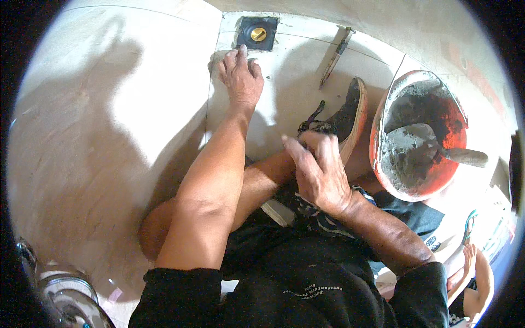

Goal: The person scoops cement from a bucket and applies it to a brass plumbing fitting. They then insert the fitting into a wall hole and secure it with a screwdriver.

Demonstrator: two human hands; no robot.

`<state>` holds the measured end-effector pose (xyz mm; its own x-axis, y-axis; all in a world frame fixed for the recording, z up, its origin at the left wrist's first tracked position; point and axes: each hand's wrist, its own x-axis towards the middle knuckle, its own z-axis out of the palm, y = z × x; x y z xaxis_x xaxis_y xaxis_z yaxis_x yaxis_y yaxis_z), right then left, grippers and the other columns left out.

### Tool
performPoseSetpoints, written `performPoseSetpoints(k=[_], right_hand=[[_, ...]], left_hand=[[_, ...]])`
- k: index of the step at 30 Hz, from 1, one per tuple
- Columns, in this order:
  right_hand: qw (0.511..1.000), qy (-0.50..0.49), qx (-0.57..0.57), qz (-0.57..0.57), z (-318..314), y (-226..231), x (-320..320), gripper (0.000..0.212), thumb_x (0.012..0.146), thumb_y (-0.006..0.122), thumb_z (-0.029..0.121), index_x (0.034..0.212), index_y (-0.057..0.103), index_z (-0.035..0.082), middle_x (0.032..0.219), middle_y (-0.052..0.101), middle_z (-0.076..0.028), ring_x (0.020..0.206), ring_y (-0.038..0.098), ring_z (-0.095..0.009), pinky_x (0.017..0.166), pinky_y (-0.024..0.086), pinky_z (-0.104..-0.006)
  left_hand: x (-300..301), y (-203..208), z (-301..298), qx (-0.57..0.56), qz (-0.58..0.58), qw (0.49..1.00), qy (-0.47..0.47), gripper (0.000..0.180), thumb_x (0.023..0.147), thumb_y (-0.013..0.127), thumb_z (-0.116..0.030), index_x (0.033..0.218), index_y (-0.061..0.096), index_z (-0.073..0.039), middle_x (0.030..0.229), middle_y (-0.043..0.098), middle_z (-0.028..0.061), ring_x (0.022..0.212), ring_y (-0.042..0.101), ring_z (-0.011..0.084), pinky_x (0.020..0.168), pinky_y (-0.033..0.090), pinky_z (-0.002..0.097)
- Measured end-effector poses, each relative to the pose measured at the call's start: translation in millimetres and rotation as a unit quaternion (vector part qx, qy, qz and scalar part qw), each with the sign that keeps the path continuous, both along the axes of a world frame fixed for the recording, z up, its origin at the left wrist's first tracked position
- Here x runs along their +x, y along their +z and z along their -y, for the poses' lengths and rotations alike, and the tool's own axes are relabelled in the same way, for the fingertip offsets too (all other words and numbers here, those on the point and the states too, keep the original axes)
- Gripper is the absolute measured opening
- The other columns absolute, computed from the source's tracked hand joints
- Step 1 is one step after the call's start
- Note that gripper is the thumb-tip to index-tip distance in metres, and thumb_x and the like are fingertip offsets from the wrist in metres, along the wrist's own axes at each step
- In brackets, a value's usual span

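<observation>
My left hand reaches forward with its fingers spread and the tips down at the near edge of a square black floor drain. The drain has a round brass-coloured centre and sits in the pale tiled floor. No object shows in that hand. My right hand hovers over my legs, slightly blurred. Its thumb stands apart from the loosely bent fingers, and I see nothing held in it. Right of it, a trowel rests in an orange bowl-shaped container smeared with grey mortar.
A slim pointed tool lies on the tiles right of the drain, by the wall. My dark shoe stands near the container. Another person's hand shows at lower right. Shiny metal rounded objects are at lower left.
</observation>
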<state>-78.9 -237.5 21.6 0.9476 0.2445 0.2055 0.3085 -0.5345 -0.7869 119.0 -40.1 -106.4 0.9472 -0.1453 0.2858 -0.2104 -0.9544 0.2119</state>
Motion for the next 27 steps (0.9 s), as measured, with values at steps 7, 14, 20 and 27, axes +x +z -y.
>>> performPoseSetpoints(k=[7, 14, 20, 27], right_hand=[[0.997, -0.063, 0.036, -0.038, -10.0, -23.4, 8.0, 0.065, 0.076, 0.063, -0.006, 0.141, 0.056, 0.002, 0.109, 0.052, -0.021, 0.1, 0.051, -0.039, 0.089, 0.049, -0.0475], [0.996, -0.032, 0.045, -0.074, -15.9, -15.7, 10.7, 0.06, 0.08, 0.059, -0.011, 0.139, 0.055, -0.001, 0.12, 0.052, -0.025, 0.105, 0.052, -0.042, 0.094, 0.048, -0.0496], [0.996, -0.053, 0.062, -0.049, -15.5, -18.0, 13.0, 0.065, 0.077, 0.062, -0.006, 0.141, 0.055, 0.0, 0.111, 0.05, -0.024, 0.104, 0.05, -0.043, 0.093, 0.048, -0.0502], [0.993, -0.065, 0.056, -0.087, -14.6, -20.7, 18.6, 0.063, 0.08, 0.06, -0.007, 0.143, 0.052, -0.001, 0.118, 0.049, -0.026, 0.107, 0.05, -0.044, 0.096, 0.047, -0.0512]], left_hand=[[6.7, 2.5, -2.5, 0.002, -0.027, 0.999, -0.02, 0.04, 0.088, 0.067, -0.018, 0.128, 0.074, -0.013, 0.131, 0.058, 0.0082, 0.125, 0.049, 0.0324, 0.108, 0.037, 0.0547], [1.2, 5.7, 15.2, 0.006, -0.062, 0.998, -0.01, 0.036, 0.083, 0.069, -0.019, 0.118, 0.078, -0.021, 0.13, 0.059, 0.0015, 0.126, 0.05, 0.0298, 0.101, 0.037, 0.0602], [1.5, 6.9, 35.0, -0.119, -0.057, 0.991, 0.018, 0.032, 0.083, 0.063, -0.005, 0.105, 0.082, -0.018, 0.116, 0.064, 0.0072, 0.12, 0.054, 0.0305, 0.102, 0.04, 0.0492], [53.0, -0.8, 39.3, -0.198, -0.061, 0.978, 0.035, 0.04, 0.085, 0.06, 0.0, 0.112, 0.08, -0.021, 0.115, 0.062, 0.0072, 0.12, 0.054, 0.0323, 0.1, 0.038, 0.0545]])
